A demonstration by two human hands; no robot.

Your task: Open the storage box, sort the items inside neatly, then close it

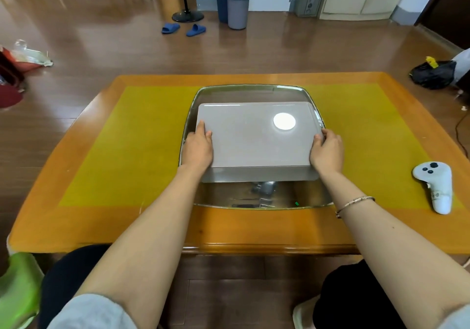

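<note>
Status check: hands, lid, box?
Left hand and right hand grip the lid by its side edges. Lid sits over the clear box, its near part uncovered. Controller lies well right, not in the way.

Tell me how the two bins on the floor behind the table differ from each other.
The grey bin stands in front, fully visible, with a pale rolled rim. The dark blue bin sits behind and left of it, partly hidden, and its rim matches its body. The grey bin looks lighter and rounder. Both stand upright, close together on the wooden floor.
</note>
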